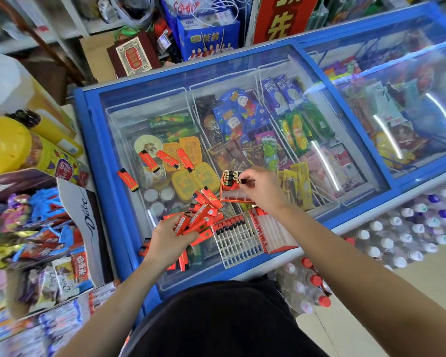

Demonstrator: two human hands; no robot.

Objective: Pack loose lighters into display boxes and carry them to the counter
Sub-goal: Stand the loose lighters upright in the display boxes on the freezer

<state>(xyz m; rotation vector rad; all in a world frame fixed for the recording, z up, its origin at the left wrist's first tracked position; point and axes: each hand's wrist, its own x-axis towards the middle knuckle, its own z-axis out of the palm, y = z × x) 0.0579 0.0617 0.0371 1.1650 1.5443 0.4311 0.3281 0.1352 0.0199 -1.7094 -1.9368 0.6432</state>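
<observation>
Now, from the head view, your right hand hangs over the red display box, which lies on the glass lid of the blue freezer. Its thumb and forefinger are pinched on the black top of one lighter at the box's far corner, touching the few black tops that stand in slots there. Your left hand is nearer your body, fingers curled round a bundle of red lighters. Between the two hands a loose pile rests on the glass. Just beside your left hand sits a white grid tray with one row filled along its far edge, touching an open red carton. Four stray lighters lie well apart on the far left of the lid. Bottled water is stacked against the freezer on the right.
</observation>
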